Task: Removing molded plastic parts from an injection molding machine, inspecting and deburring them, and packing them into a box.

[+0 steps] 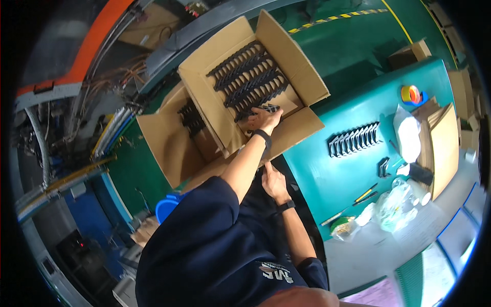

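Observation:
My left hand [265, 121] reaches into an open cardboard box [208, 117], its fingers closed on a small black plastic part [271, 108] at the near end of the rows. Black ribbed parts [248, 74] stand in several close rows on the box's bottom. Below the box's near flap [295, 134] is my right hand [275, 183]. Its index finger stretches up with the tip at the flap's edge, and it holds nothing that I can see. Both wrists wear dark bands.
A second box [166, 140] with black parts sits left of the first. On the green table [317, 179] at the right are a row of black parts [354, 139], tape rolls [410, 95], plastic bags [395, 207], a yellow cutter [364, 194] and stacked cardboard [444, 153]. A blue bin [166, 208] stands lower left.

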A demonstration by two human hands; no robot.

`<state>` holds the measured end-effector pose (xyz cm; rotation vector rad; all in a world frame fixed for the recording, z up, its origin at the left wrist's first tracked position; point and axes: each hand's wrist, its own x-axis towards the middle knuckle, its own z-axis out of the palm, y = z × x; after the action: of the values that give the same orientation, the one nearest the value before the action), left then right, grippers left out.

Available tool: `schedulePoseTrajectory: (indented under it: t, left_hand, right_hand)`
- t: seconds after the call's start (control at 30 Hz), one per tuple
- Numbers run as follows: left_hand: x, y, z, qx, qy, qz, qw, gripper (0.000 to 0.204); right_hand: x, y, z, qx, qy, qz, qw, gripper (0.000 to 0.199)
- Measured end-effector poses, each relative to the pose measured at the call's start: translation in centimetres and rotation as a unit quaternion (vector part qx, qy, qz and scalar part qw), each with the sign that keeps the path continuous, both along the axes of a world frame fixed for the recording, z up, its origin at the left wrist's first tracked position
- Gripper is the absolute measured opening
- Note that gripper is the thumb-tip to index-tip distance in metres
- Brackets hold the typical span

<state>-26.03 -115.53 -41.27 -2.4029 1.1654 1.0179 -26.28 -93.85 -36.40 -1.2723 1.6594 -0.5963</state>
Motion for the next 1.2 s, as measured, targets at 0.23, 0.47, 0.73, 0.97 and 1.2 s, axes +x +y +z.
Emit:
schedulePoseTrajectory:
  t: [0.23, 0.47, 0.73, 0.97, 1.2]
  left_hand:
    - [2.3, -1.0, -3.9, 0.005, -0.04, 0.087, 0.995, 0.121]
    - [2.0, -1.4, -3.9, 0.033, -0.011, 0.13, 0.991, 0.123]
    - [3.0, -1.2, -9.7, 0.023, -0.062, 0.142, 0.988, 0.135]
    - [2.5, -1.6, -10.6, 0.034, -0.084, 0.143, 0.986, 0.146]
    - [4.7, -1.9, -11.1, 0.046, -0.107, 0.109, 0.987, 0.149]
  right_hand:
    - [0.5, -1.3, -0.3, 0.063, 0.032, 0.006, 0.997, 0.042]
    - [-0.8, -2.8, 1.0, 0.077, 0.042, 0.059, 0.994, 0.044]
    - [-1.0, -2.6, 1.0, 0.031, 0.025, 0.064, 0.997, 0.046]
    - [-2.0, -2.8, 1.3, 0.072, 0.002, 0.07, 0.995, 0.05]
    - [-2.2, -1.7, 1.3, 0.053, 0.02, 0.088, 0.995, 0.047]
